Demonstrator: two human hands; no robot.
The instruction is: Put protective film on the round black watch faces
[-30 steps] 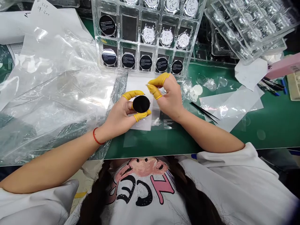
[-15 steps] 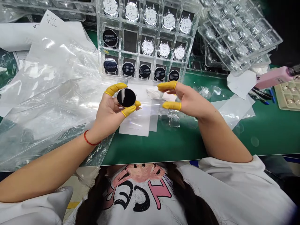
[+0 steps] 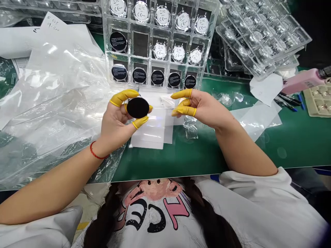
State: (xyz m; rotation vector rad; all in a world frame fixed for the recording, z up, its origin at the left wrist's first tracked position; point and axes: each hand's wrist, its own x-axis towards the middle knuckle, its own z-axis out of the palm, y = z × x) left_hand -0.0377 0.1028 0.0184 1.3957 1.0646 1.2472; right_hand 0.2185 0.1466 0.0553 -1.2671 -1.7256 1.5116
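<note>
My left hand [image 3: 116, 113], in yellow finger cots, grips a round watch [image 3: 138, 107] by its edge, its plain black face turned up toward me. To its right is my right hand [image 3: 196, 106], also in yellow finger cots. Its thumb and a finger pinch what looks like a thin clear film [image 3: 165, 109], seen almost edge-on, while the index finger stays raised. The film reaches toward the watch; whether it touches is unclear. Beyond both hands stands a clear compartment tray [image 3: 130, 58] of watches, some face up with printed black film, others showing silver backs. One compartment there holds no watch.
White sheets [image 3: 147, 137] lie under the hands on the green mat [image 3: 196, 155]. A large clear plastic bag [image 3: 64, 103] covers the left side. Stacked trays [image 3: 263, 41], a pink bottle [image 3: 301, 81], pens [image 3: 287, 102] and a beige tray [image 3: 307, 103] are at right.
My right thumb and a finger have closed together from a spread pose. The watch has tilted slightly, and its face lost the bright reflection. The clear film now shows almost edge-on.
</note>
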